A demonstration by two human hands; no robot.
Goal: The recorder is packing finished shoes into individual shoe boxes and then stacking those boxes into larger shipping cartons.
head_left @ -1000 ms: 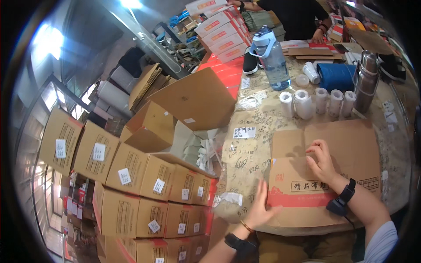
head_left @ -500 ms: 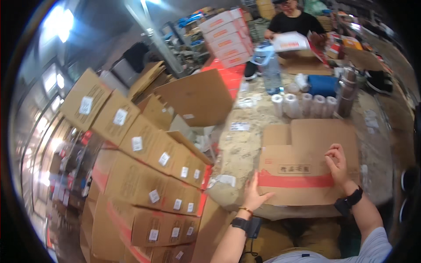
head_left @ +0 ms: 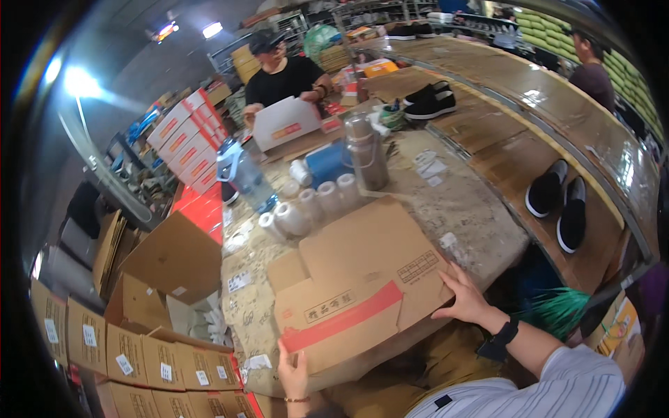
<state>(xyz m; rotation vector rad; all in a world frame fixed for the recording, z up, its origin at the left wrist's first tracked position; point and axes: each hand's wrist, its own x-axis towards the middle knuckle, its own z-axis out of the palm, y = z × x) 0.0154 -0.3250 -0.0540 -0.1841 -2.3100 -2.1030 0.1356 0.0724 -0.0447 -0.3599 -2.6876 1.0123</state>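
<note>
A flattened brown cardboard box [head_left: 359,261] with a red stripe and black print lies at the near side of the table. At its lower left corner is my left hand [head_left: 294,371], fingers stretched along the edge and thumb apart. My right hand [head_left: 465,298] touches the right edge of the cardboard, its index finger extended and thumb spread. Neither hand is closed around the cardboard. Just beyond the sheet stand several white rolls [head_left: 309,204], a blue roll [head_left: 327,163] and a steel flask [head_left: 366,153].
A large clear water bottle [head_left: 247,174] stands at the table's far left. Labelled cartons [head_left: 167,362] are stacked at the lower left, beside an opened carton [head_left: 171,258]. Black shoes [head_left: 557,202] rest on the bench at right. Across the table, a person [head_left: 284,76] handles a white box [head_left: 286,124].
The view has swung to the right, bringing the bench with shoes in. My right hand has come down from above the cardboard to its right edge. My left hand stays at the left edge.
</note>
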